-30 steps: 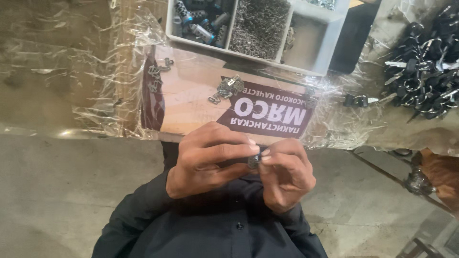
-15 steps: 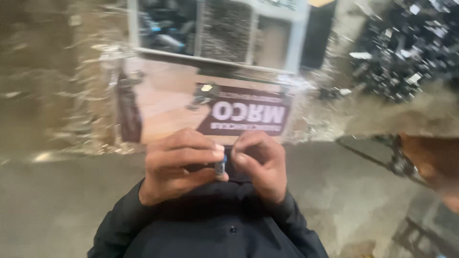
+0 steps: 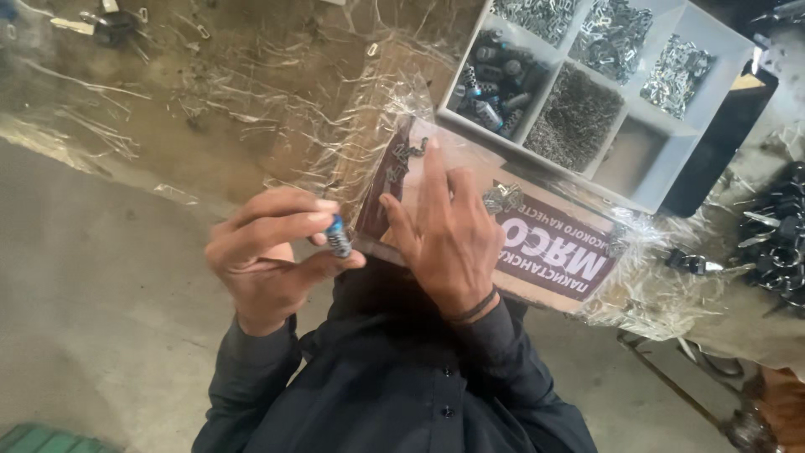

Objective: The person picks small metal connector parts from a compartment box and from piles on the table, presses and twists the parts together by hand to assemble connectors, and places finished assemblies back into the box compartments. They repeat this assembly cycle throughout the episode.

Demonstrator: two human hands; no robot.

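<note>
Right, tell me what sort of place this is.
Probably a small assembly workbench: a grey compartment tray of sorted metal parts, a plastic-wrapped cardboard sheet, and a small threaded part pinched in the left hand.

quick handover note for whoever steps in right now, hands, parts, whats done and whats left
Left hand: pinching a small ribbed metal part with a blue end between thumb and fingers.
Right hand: open, fingers spread, holding nothing, reaching over the cardboard sheet toward small metal pieces lying on it.
Grey compartment tray beyond the cardboard holds similar blue-ended parts, pins and clips in separate sections.
Done: one part picked up and in hand.
Left: whether anything is fitted to it cannot be told; loose pieces remain on the cardboard.
</note>
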